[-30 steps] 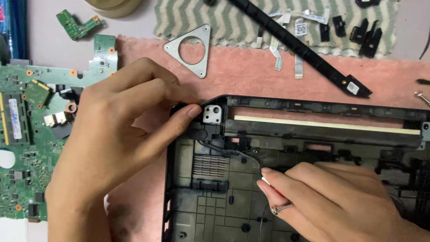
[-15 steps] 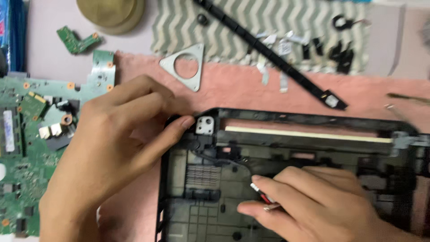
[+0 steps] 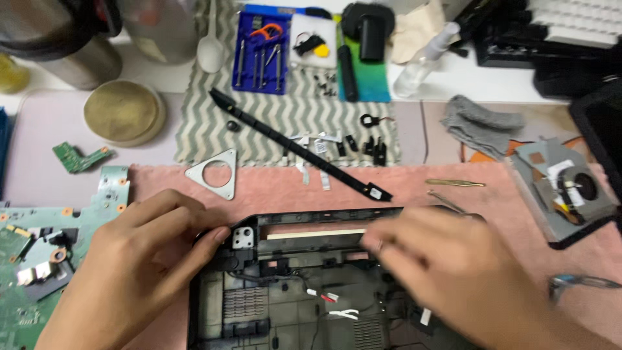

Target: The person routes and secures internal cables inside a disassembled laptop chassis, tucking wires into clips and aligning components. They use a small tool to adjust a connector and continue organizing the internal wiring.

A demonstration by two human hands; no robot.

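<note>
The left hand (image 3: 139, 272) pins the corner of the black plastic laptop base shell (image 3: 291, 298) on the pink towel (image 3: 414, 188), fingers spread flat, holding nothing. The blurred right hand (image 3: 453, 272) crosses the shell's rear edge; its grip cannot be told. Stripping the shell seems underway, calling for a steady hold

Right hand (image 3: 453, 272) lifted from inside laptop base (image 3: 285, 304), blurred.

Head camera looks steeply down, close over workbench (image 3: 414, 133)

Pink towel (image 3: 414, 188) bare behind laptop case (image 3: 311, 285); tweezers (image 3: 453, 183) right.
</note>
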